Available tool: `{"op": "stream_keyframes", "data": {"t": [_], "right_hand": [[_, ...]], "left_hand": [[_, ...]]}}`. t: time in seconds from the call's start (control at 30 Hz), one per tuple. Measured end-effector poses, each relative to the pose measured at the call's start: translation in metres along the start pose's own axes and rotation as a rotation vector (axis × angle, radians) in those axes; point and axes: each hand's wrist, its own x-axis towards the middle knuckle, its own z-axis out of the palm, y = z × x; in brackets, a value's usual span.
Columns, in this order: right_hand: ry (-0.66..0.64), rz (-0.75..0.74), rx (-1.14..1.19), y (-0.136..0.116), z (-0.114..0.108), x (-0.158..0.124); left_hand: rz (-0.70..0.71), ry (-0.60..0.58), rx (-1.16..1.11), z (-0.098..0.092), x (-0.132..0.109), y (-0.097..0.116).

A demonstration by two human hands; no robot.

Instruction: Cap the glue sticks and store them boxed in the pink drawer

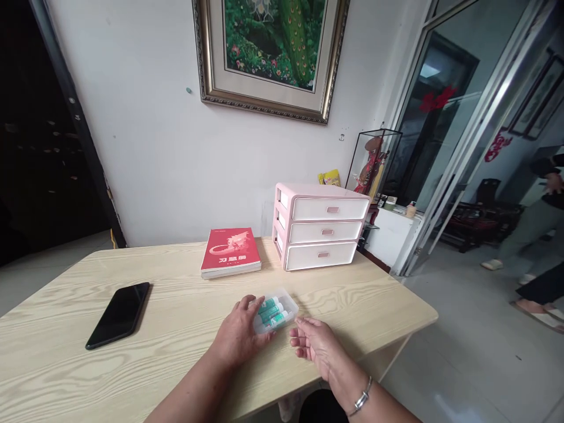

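Note:
A clear plastic box [288, 301] sits low over the near middle of the table, tilted slightly. Inside it lie green-and-white tubes [271, 311] with white caps, side by side; they look like glue sticks. My left hand [240, 329] grips the box by its left side, thumb along the near edge and fingers at the far side. Close to the box's right corner is my right hand [315, 346], palm turned inward, its fingers loosely bent and a little apart. Nothing shows in it, and whether a fingertip touches the box I cannot tell.
A pink and white three-drawer cabinet [324, 226] stands at the back right of the wooden table [176, 329], its drawers closed. Left of it lies a red book [231, 249]. A black phone [118, 314] lies at the left. People's legs [524, 247] show beyond the doorway.

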Motion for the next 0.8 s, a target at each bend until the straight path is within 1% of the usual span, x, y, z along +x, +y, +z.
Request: {"op": "stream_keyframes", "data": {"t": [0.1,0.27,0.43,0.63,0.8], "right_hand": [[0.008,0.041,0.042,-0.003,0.005,0.002],[0.052,0.082,0.138,-0.004,0.013,0.005],[0.021,0.138,0.214,-0.005,0.015,0.011],[-0.047,0.096,0.241,-0.002,0.013,0.014],[-0.062,0.056,0.17,-0.004,0.014,0.011]], "left_hand": [[0.014,0.006,0.04,0.006,-0.001,0.004],[0.013,-0.012,0.079,0.011,-0.001,0.004],[0.039,-0.018,0.065,0.012,0.0,0.001],[0.041,-0.033,-0.006,0.009,0.0,0.001],[0.025,-0.027,0.004,0.01,0.0,0.001]]}}
